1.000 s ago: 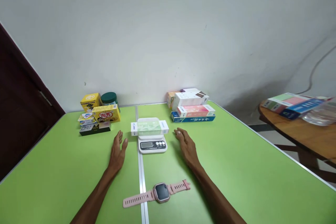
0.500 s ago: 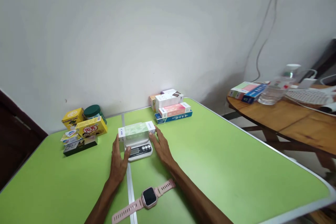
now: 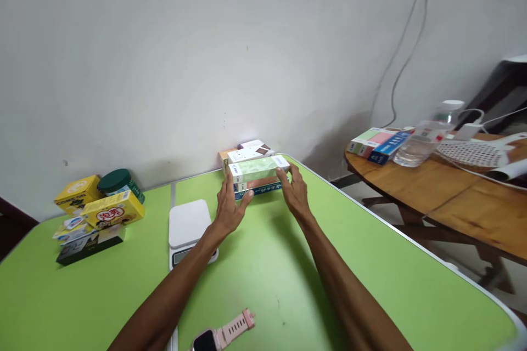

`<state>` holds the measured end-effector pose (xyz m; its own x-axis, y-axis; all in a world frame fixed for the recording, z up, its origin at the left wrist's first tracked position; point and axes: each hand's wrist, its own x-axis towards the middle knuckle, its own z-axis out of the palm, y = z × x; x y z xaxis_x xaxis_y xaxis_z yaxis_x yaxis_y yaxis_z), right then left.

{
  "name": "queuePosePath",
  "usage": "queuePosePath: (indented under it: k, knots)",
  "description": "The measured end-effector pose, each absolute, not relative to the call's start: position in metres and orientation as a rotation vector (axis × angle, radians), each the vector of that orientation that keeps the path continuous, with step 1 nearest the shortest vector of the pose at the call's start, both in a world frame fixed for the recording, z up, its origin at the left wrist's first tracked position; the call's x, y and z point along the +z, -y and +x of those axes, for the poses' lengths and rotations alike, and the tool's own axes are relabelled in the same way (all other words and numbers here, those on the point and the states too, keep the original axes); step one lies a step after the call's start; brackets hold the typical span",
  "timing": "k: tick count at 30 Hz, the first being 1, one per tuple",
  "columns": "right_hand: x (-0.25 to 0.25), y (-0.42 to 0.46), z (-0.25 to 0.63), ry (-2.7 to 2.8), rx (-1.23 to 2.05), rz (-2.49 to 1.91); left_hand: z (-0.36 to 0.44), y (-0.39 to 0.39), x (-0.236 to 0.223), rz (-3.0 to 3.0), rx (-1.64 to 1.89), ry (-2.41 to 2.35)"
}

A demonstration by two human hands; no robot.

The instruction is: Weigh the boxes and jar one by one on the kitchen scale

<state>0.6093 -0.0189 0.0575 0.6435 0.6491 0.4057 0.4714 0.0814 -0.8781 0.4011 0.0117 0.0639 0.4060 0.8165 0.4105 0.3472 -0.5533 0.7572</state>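
Observation:
A pale green and white box (image 3: pixel 258 168) is held between both my hands above the stack of boxes (image 3: pixel 252 188) at the back of the green table (image 3: pixel 370 263). My left hand (image 3: pixel 230 205) presses on its left end and my right hand (image 3: pixel 293 191) on its right end. Whether the box rests on the stack or hangs just above it I cannot tell. The white kitchen scale (image 3: pixel 188 229) stands bare to the left, under my left forearm.
A pile of yellow boxes (image 3: pixel 96 214) with a green-lidded jar (image 3: pixel 117 181) sits at the back left. A pink smartwatch (image 3: pixel 222 334) lies at the near edge. On a wooden table (image 3: pixel 453 192) to the right are boxes, a water bottle and cables.
Both hands closed on the green box lying on the scale, lifted it off and carried it right to the box stack. The view swung right; the scale is now bare.

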Motion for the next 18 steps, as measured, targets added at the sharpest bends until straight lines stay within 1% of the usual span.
queuePosePath:
  k: [5, 10, 13, 15, 18]
  knots:
    - [0.042, -0.004, 0.62, 0.994, 0.222, -1.616, 0.412, -0.03, 0.045, 2.182, 1.015, -1.068]
    - [0.038, 0.01, 0.612, 0.947, 0.197, -1.68, 0.391, -0.015, 0.055, 2.199, 0.935, -1.085]
    - [0.039, 0.036, 0.59, 0.986, 0.041, -1.663, 0.349, 0.011, 0.059, 2.177, 0.916, -1.087]
    - [0.043, 0.054, 0.563, 1.087, -0.051, -1.614, 0.31, 0.03, 0.052, 2.154, 0.974, -1.134]
    - [0.052, 0.07, 0.506, 1.286, -0.011, -1.499, 0.238, 0.054, 0.031, 2.079, 1.115, -1.304]
